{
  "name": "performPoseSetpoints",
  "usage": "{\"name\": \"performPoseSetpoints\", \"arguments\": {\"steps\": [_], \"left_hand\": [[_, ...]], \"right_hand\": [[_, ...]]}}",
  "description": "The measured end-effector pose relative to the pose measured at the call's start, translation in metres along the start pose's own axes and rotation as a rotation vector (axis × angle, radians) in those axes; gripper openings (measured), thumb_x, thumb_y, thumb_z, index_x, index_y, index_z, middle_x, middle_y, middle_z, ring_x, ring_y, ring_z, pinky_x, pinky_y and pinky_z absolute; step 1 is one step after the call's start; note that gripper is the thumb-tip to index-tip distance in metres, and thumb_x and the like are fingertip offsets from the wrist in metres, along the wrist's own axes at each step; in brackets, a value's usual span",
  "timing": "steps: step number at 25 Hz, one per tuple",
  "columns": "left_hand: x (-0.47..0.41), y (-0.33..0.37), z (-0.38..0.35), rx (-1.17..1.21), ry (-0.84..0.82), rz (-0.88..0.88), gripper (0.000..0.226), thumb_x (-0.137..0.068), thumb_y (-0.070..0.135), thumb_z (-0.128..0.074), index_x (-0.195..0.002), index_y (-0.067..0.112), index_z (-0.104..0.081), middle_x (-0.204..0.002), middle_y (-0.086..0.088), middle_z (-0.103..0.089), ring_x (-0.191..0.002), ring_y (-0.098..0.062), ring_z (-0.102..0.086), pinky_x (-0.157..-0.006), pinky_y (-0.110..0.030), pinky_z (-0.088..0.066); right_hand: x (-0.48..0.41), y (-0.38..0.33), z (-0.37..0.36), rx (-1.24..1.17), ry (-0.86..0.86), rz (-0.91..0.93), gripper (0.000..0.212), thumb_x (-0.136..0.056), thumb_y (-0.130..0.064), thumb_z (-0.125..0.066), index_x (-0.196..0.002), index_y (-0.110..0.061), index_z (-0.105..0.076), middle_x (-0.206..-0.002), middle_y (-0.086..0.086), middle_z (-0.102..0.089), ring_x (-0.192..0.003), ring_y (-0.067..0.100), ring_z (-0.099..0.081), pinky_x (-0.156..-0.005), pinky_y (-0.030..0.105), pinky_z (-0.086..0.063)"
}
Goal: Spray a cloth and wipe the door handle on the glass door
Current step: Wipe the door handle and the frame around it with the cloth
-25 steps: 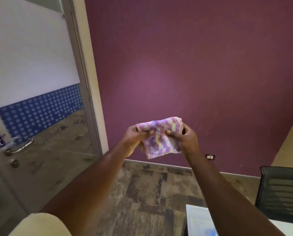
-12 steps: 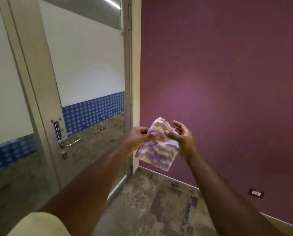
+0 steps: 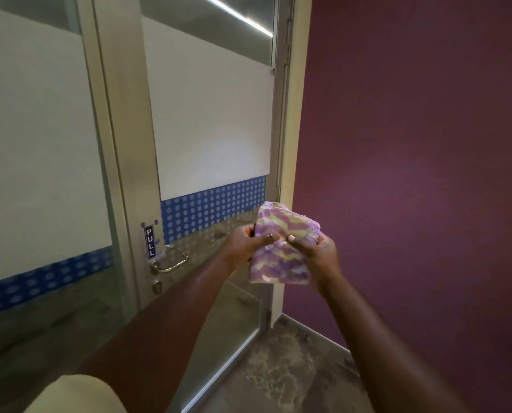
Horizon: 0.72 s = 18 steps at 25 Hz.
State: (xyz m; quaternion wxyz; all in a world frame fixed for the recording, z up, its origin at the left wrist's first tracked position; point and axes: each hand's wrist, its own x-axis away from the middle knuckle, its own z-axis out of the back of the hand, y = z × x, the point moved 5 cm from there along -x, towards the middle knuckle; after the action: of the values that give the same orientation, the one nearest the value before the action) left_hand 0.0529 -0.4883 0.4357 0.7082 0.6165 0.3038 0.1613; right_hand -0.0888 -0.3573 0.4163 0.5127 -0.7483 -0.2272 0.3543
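Note:
A folded purple, yellow and white cloth is held up in front of me by both hands. My left hand grips its left edge and my right hand grips its right side, thumbs on the front. The chrome lever door handle sits on the glass door's metal stile, below a small "PULL" sign and above a round keyhole. The handle is left of and slightly below my left hand, well apart from the cloth. No spray bottle is in view.
The glass door carries a white frosted panel and a blue dotted band. A matching fixed glass panel stands to its left. A dark purple wall fills the right side. Patterned grey carpet covers the floor below.
My view has swung left and closer to the door, bringing the handle nearer the centre. The cloth has been folded from a loose hanging piece into a neater rectangle between both hands.

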Motion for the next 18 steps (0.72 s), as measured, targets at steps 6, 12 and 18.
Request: {"name": "performPoseSetpoints", "arguments": {"steps": [6, 12, 18], "left_hand": [[-0.023, -0.026, 0.081, -0.064, 0.199, 0.017, 0.021, -0.084, 0.02, -0.084, -0.103, 0.021, -0.074, -0.093, 0.003, -0.081, -0.085, -0.014, -0.079, -0.066, -0.023, -0.06], [-0.033, -0.059, 0.168, -0.283, 0.398, 0.044, 0.025, -0.085, 0.024, -0.084, -0.106, 0.028, -0.071, -0.1, 0.008, -0.076, -0.091, -0.007, -0.074, -0.072, -0.023, -0.061], [-0.035, -0.056, 0.274, -0.706, 0.85, 0.074, 0.024, -0.096, 0.026, -0.072, -0.116, 0.013, -0.07, -0.109, -0.007, -0.075, -0.1, -0.021, -0.071, -0.093, -0.037, -0.059]], "right_hand": [[-0.045, 0.05, -0.083, -0.105, -0.207, -0.281, 0.051, -0.07, -0.03, -0.092, -0.116, -0.017, -0.075, -0.112, 0.013, -0.079, -0.104, 0.036, -0.076, -0.08, 0.059, -0.063], [-0.104, 0.133, -0.166, -0.13, -0.307, -0.374, 0.028, -0.079, 0.003, -0.077, -0.106, -0.007, -0.08, -0.103, 0.014, -0.08, -0.096, 0.031, -0.075, -0.085, 0.056, -0.062], [-0.186, 0.203, -0.222, 0.086, -0.361, -0.176, 0.035, -0.083, 0.011, -0.071, -0.111, -0.01, -0.076, -0.092, 0.003, -0.08, -0.085, 0.02, -0.076, -0.076, 0.037, -0.06]]}}
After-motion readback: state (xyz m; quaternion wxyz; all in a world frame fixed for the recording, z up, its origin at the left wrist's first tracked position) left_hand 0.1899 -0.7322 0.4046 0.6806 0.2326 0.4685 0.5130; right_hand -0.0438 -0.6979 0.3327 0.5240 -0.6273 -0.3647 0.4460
